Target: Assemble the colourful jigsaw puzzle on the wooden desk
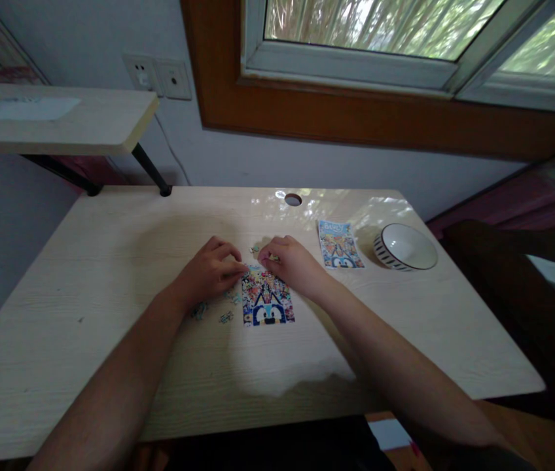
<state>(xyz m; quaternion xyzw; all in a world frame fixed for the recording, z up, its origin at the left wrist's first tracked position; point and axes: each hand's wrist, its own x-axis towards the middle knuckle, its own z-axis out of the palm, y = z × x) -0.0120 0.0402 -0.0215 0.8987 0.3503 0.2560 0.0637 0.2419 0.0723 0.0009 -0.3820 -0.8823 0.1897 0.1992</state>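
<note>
A partly assembled jigsaw puzzle (268, 297) lies flat on the table, with a blue cartoon dog's face along its lower edge and a crowd of colourful figures above. At its upper left corner, the fingers of my left hand (214, 268) are pinched together; whatever they hold is hidden. My right hand (290, 261) is closed at the puzzle's upper right, fingers curled over a small greenish puzzle piece (273, 258). Loose puzzle pieces (226, 317) lie beside and below my left hand. More small pieces (254, 249) show between the hands, beyond the puzzle's top edge.
A printed picture sheet (340, 245) with the same dog design lies to the right. Beside it stands a white bowl (408, 247) with dark stripes outside. The table (199, 392) has a cable hole at the back and a raised shelf (105, 121) at the left.
</note>
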